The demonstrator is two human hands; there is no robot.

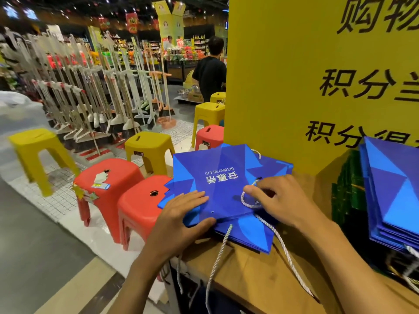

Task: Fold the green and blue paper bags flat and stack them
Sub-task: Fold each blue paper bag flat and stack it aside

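A blue paper bag (222, 177), topping a stack on the counter (247, 268), is pressed flat beneath the straight fingers (195, 197) of the left hand (179, 214). Its rope handle (246, 201) is gripped under the curled right hand (281, 198). The light, stiff paper is judged best held by its edges.

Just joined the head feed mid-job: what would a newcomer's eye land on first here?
The bright blue paper bag at centre lies flat atop a pile of blue bags on the wooden counter. The left hand presses on it, and the right hand has its fingers curled over the white rope handle. Behind stands a big yellow sign with black characters; a second stack of blue bags sits at the far right.
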